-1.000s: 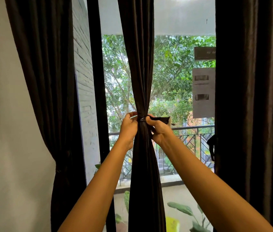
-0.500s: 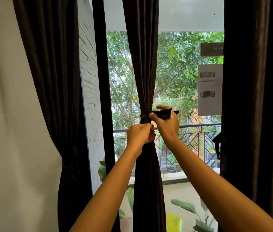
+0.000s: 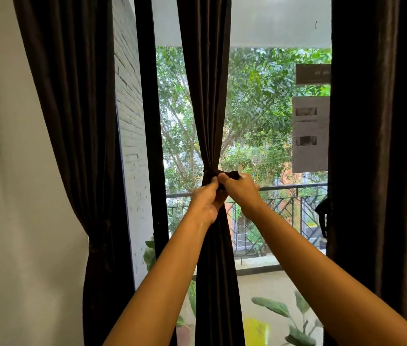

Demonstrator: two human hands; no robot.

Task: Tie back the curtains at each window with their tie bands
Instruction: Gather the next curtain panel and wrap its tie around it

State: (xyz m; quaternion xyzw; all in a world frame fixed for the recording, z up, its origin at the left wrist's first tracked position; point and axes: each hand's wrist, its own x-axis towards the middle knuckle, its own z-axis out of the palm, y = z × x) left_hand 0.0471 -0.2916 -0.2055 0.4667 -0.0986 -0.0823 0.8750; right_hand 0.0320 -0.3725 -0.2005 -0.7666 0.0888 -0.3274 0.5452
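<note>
Head view: left hand (image 3: pixel 205 204) and right hand (image 3: pixel 243 192), both pinching tie band (image 3: pixel 231 175) around gathered curtain (image 3: pixel 205 108).

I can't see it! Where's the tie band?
In the head view's centre, the tie band wraps the middle curtain, held by the left hand and right hand.

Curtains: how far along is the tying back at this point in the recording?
Done: the left curtain by the wall looks cinched low down. In hand: the middle curtain is gathered by a tie band, and the left hand and right hand both grip at it. The band's free end sticks out by the right hand, so fastening looks unfinished. Left: the right curtain hangs straight, no band visible.
</note>
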